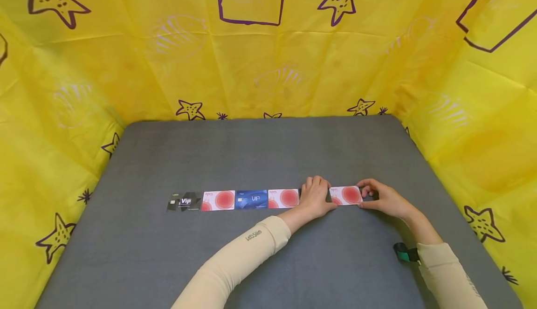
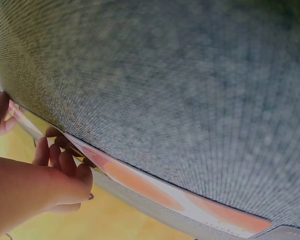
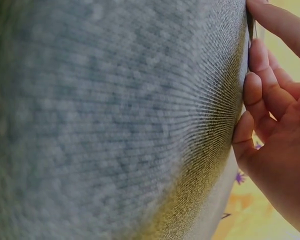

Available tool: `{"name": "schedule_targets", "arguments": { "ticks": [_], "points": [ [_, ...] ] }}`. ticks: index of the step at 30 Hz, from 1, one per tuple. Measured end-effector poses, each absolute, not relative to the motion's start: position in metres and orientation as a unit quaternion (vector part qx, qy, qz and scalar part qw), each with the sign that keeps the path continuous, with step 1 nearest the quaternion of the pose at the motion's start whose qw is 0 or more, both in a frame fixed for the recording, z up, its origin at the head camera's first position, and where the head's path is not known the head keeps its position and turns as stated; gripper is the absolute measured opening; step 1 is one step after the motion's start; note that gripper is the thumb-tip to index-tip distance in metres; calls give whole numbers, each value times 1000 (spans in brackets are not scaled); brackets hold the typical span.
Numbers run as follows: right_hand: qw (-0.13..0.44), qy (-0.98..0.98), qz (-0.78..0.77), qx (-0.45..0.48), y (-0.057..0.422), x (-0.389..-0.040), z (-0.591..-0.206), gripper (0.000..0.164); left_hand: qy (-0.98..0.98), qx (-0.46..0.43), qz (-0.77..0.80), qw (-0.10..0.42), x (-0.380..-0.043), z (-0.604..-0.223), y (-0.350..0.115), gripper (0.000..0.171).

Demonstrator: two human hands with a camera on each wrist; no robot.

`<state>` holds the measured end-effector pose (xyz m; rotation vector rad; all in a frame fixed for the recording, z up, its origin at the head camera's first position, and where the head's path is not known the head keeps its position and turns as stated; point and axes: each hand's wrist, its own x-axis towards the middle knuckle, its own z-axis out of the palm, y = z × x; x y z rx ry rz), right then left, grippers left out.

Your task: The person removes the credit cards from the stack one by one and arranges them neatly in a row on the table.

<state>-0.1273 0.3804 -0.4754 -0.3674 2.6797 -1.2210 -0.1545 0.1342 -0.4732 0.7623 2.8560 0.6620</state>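
Observation:
Several cards lie in a row in the head view. The left hand [image 1: 315, 197] spans the left end of a pink-and-white card [image 1: 346, 195], with its thumb at the near edge and index finger at the far edge. Its other fingers curl over a dark card [image 1: 302, 192], mostly hidden beneath them. At the same pink-and-white card's right end, the right hand [image 1: 388, 201] grips the corners between thumb and index finger. Behind its curled fingers shows a dark patch [image 1: 372, 195]. The left wrist view shows another pink-and-white card [image 2: 140, 185] beside the left hand's fingers.
Leftward, the row has a pink-and-white card [image 1: 283, 198], a blue VIP card [image 1: 251, 199], another pink-and-white card [image 1: 218, 201] and a black Vip card [image 1: 184, 202]. A black-and-green strap [image 1: 406, 253] hangs by the right sleeve. Yellow curtains [image 1: 268, 76] surround the grey table [image 1: 260, 155].

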Motion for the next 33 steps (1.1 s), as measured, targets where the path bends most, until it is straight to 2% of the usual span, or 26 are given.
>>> {"name": "schedule_targets", "arguments": {
  "ticks": [17, 21, 26, 30, 33],
  "points": [
    [91, 904, -404, -107, 381, -133, -476, 51, 944, 243, 211, 68, -156, -472, 135, 48],
    [60, 919, -378, -100, 375, -132, -475, 50, 943, 253, 204, 76, -157, -469, 134, 50],
    [-3, 933, -346, -103, 356, -130, -474, 40, 940, 264, 192, 104, -154, -465, 125, 60],
    [-33, 927, -357, -106, 336, -128, -472, 35, 936, 275, 195, 104, -153, -463, 113, 66],
    [-44, 923, -366, -105, 322, -127, -470, 33, 930, 288, 207, 96, -153, -461, 100, 64]
  ]
}}
